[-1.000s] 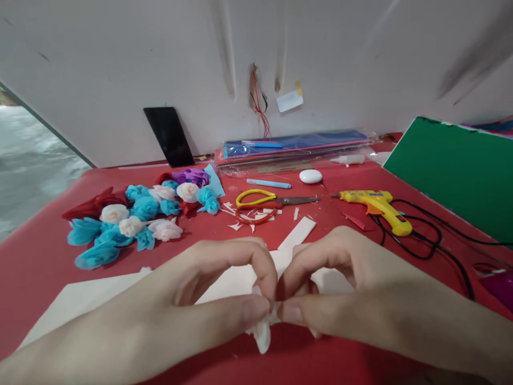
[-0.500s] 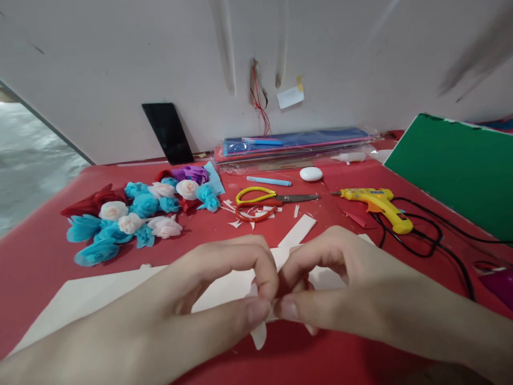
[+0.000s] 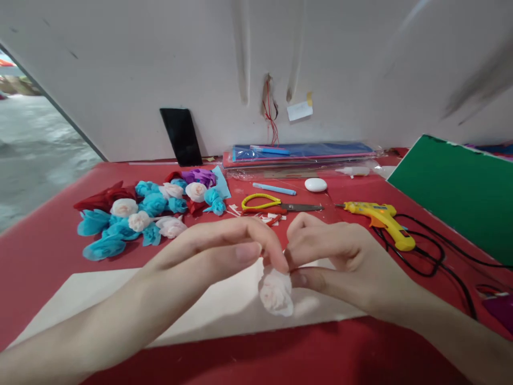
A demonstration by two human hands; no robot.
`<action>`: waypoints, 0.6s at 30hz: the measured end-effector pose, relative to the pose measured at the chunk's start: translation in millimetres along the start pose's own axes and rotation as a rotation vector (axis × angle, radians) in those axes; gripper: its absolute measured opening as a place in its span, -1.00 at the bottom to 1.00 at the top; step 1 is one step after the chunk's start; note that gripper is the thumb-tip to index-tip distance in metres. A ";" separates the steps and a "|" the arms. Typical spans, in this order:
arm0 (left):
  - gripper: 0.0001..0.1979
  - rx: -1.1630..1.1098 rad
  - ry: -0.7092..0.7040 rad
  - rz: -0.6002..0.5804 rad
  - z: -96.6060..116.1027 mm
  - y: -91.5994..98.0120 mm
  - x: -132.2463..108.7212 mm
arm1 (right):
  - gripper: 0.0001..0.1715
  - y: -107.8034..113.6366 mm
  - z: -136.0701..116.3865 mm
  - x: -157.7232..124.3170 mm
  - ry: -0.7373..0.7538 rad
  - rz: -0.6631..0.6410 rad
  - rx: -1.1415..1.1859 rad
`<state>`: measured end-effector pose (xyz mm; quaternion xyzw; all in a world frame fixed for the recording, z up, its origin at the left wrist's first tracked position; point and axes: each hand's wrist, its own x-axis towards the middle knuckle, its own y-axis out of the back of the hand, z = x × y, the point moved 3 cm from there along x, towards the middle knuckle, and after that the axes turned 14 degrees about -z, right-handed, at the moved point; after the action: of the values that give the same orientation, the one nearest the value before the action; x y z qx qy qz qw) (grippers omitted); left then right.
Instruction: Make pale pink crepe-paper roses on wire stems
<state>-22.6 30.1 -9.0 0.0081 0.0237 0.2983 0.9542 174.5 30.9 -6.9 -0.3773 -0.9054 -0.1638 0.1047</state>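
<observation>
A small pale pink-white paper rose (image 3: 276,293) faces me over a cream paper sheet (image 3: 192,318) on the red table. My right hand (image 3: 340,256) pinches it at its right edge between thumb and bent fingers. From above, the index fingertip of my left hand (image 3: 224,251) touches the rose's top edge. The left thumb is raised off the flower, and the other left fingers are hidden behind. Just beyond the hands lie yellow-and-red-handled scissors (image 3: 280,206) among white paper scraps (image 3: 272,218).
Blue, white, red and purple paper flowers (image 3: 152,204) are heaped at left. At right are a yellow glue gun (image 3: 380,219) with a black cord and a green board (image 3: 452,192). A phone (image 3: 181,138) leans on the wall. A light-blue pen (image 3: 274,189) lies near a white oval object (image 3: 316,185).
The rose has been turned so its front shows. My left thumb has come off it and moved up, while the right hand keeps its pinch. The view has shifted slightly.
</observation>
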 end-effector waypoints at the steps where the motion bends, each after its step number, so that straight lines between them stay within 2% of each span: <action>1: -0.73 -0.039 -0.013 -0.007 0.6 -0.5 0.5 | -0.82 2.0 3.0 0.0 0.044 -0.022 -0.013; 5: -0.81 -0.064 -0.018 0.048 3.1 -0.9 1.4 | -0.92 7.1 9.7 1.8 0.145 -0.084 -0.111; 10: -0.80 -0.137 -0.014 -0.037 5.1 -5.9 1.6 | -0.72 8.0 8.2 5.0 0.232 -0.125 -0.173; 13: -0.77 -0.202 -0.009 -0.046 5.3 -8.8 2.6 | -0.72 6.8 10.9 5.3 0.236 -0.168 -0.134; 18: -0.70 -0.342 -0.018 -0.040 6.2 -13.7 7.2 | -0.86 5.8 25.4 2.3 0.226 -0.161 0.045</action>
<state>-8.5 23.0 -3.5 -0.1520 -0.0359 0.2787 0.9476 175.4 45.8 -28.4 -0.2804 -0.9187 -0.1925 0.2010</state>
